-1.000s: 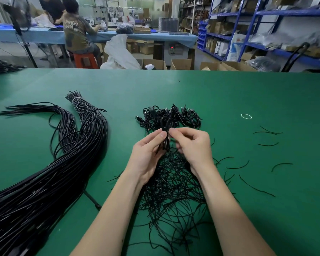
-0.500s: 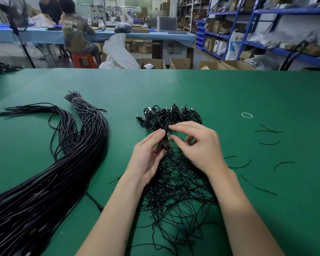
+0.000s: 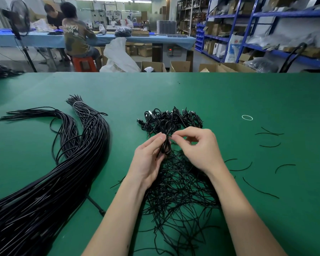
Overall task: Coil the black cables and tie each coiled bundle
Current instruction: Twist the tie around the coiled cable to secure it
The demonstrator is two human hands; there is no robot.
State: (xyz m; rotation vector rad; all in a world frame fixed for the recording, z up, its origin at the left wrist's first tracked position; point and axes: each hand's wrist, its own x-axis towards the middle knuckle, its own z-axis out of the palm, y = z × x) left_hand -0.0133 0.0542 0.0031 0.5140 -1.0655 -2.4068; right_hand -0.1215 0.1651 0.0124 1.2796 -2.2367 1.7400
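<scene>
From the head camera, a flat table (image 3: 229, 93) covered in matte green felt-like cloth fills the lower view. At its centre the left hand (image 3: 148, 159) grips a small coiled black cable (image 3: 166, 139): fingers curl round the pinched waist of the bundle, with smooth glossy loops bulging above and below the grip. The right hand (image 3: 198, 148) meets it from the other side, thumb and forefinger pinching at the waist of the coil, the other fingers bent in a loose arch; what it pinches there is too fine to make out. The coil is held just above the table, between a heap of finished coiled bundles (image 3: 172, 117) behind it, knobbly with plug ends, and a loose tangle of thin black wire ties (image 3: 179, 191) spread beneath the wrists, wiry and kinked.

To the left lies a thick sheaf of long straight black cables (image 3: 50, 182), round and shiny, sweeping in a curve; one branch is banded near its tip by a pale rubber band. A second, thinner sheaf (image 3: 44, 113) fans beside it. To the right, several stray curved ties (image 3: 260, 189) lie well apart on the cloth, and a thin white rubber ring (image 3: 247, 117) lies flat farther back.
</scene>
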